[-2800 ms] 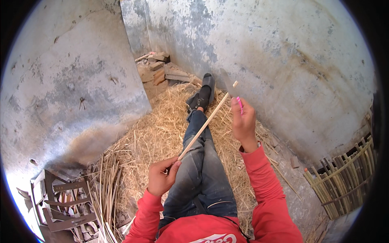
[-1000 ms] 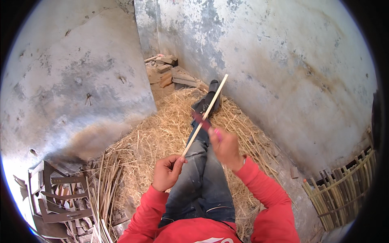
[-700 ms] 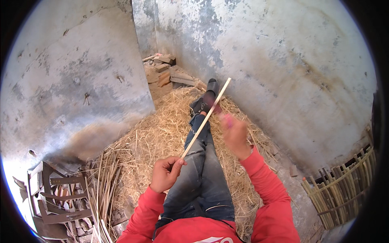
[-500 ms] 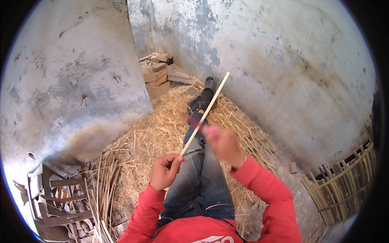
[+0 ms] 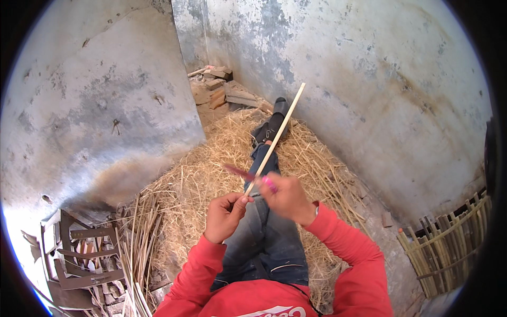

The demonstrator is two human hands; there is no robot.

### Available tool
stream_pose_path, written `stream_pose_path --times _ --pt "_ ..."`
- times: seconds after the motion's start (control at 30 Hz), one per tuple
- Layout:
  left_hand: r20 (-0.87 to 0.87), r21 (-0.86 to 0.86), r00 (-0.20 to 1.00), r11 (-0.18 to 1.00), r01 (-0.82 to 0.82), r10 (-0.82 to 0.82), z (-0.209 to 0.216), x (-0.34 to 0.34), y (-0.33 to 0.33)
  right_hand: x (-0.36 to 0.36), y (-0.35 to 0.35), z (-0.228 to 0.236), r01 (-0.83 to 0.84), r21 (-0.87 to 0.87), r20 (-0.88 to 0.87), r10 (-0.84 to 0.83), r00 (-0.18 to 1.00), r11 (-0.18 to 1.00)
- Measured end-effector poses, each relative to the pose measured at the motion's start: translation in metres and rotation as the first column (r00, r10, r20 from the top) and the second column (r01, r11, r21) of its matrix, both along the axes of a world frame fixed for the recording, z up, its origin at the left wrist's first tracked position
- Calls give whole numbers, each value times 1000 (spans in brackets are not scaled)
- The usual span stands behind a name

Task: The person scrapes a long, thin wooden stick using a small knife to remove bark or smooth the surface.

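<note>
A long, pale, narrow strip of bamboo or wood (image 5: 285, 122) slants up and away over my legs. My left hand (image 5: 224, 218) pinches its near end between thumb and fingers. Just right of it, my right hand (image 5: 289, 197) is closed around a knife with a pink handle (image 5: 270, 184). The knife's dark reddish blade (image 5: 239, 171) points left and crosses the strip a little beyond my left fingertips. Motion smears the blade slightly, and I cannot tell how deep its edge meets the strip.
Straw-like shavings (image 5: 211, 153) cover the floor around my outstretched legs (image 5: 259, 227). Long strips (image 5: 138, 232) lie at left beside a broken dark frame (image 5: 87, 259). A slatted basket-like panel (image 5: 449, 243) stands at right. Bricks (image 5: 216, 84) lie by the far wall (image 5: 338, 58).
My right hand and the knife have moved down along the strip, closer to my left hand. My left hand still pinches the near end. The whole view has shifted slightly.
</note>
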State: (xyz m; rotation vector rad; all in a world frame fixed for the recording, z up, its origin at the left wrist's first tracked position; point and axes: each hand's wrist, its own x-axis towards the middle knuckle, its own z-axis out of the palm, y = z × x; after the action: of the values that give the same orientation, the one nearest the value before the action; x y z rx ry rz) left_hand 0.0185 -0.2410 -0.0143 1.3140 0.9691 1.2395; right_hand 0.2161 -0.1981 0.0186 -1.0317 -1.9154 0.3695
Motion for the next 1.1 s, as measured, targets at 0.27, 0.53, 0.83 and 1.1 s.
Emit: stream_pose_path --times 0.27,0.53,0.83,1.1 --pt "-107 72 994 997 -29 37 -1 4 -5 18 16 47 -20 -247 -425 -90 901 969" --pt "-308 496 871 846 -197 384 12 20 -2 10 6 48 -30 -254 -373 -70 925 967" --pt "-176 701 639 551 -453 749 -15 -20 18 22 19 49 -59 -333 -546 -142 826 941" --pt "-168 93 986 996 -3 19 -13 -9 0 19 22 40 -290 -432 -723 -135 678 854"
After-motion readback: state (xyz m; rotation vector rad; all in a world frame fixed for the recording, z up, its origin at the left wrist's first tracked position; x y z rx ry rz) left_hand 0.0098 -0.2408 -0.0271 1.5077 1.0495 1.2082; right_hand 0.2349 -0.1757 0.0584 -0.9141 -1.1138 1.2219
